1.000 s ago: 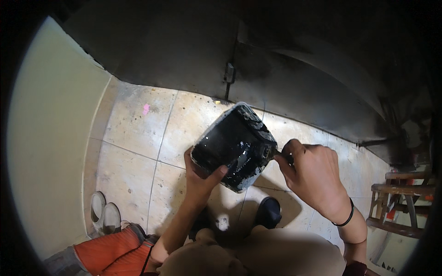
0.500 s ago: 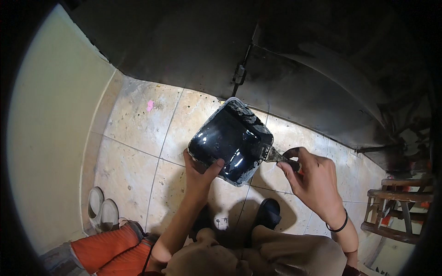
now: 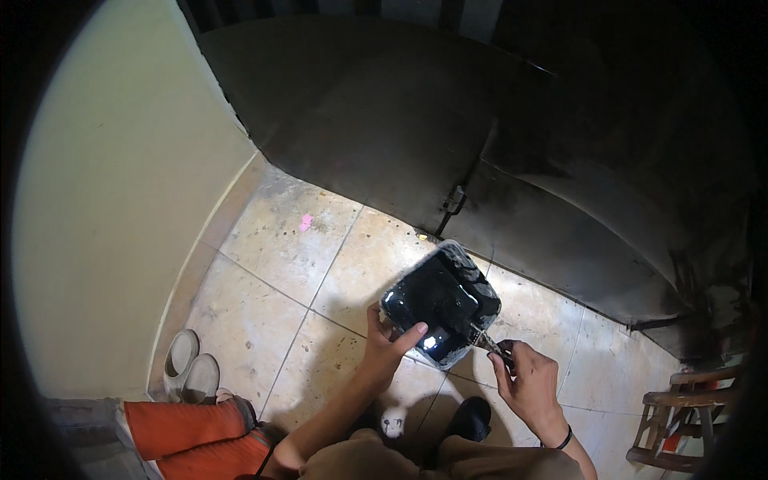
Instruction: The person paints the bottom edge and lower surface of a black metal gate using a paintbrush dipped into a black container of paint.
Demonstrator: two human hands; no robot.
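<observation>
A squarish plastic tub [image 3: 390, 298] of glossy black paint [image 3: 436, 292] is held up over the floor, its rim crusted with dried grey and black paint. My left hand [image 3: 390, 346] grips its near left side, thumb over the rim and fingers beneath. At the tub's right corner, a paint-caked paintbrush [image 3: 485, 339] dips inward over the rim. Its dark handle is pinched in my right hand [image 3: 526, 376], which wears a black band at the wrist. The brush's tip is hard to make out against the black paint.
A dark metal door [image 3: 352, 104] with a bolt [image 3: 454, 200] stands ahead. Cream wall [image 3: 120, 200] runs along the left. Pale shoes [image 3: 192, 368] and orange cloth [image 3: 192, 432] lie lower left; a wooden stool [image 3: 680, 416] stands right. Speckled floor tiles [image 3: 264, 296] carry a pink scrap [image 3: 306, 222].
The view has tilted up, showing more of the door. Tub and both hands now appear lower and further right, and the brush reaches further in over the rim.
</observation>
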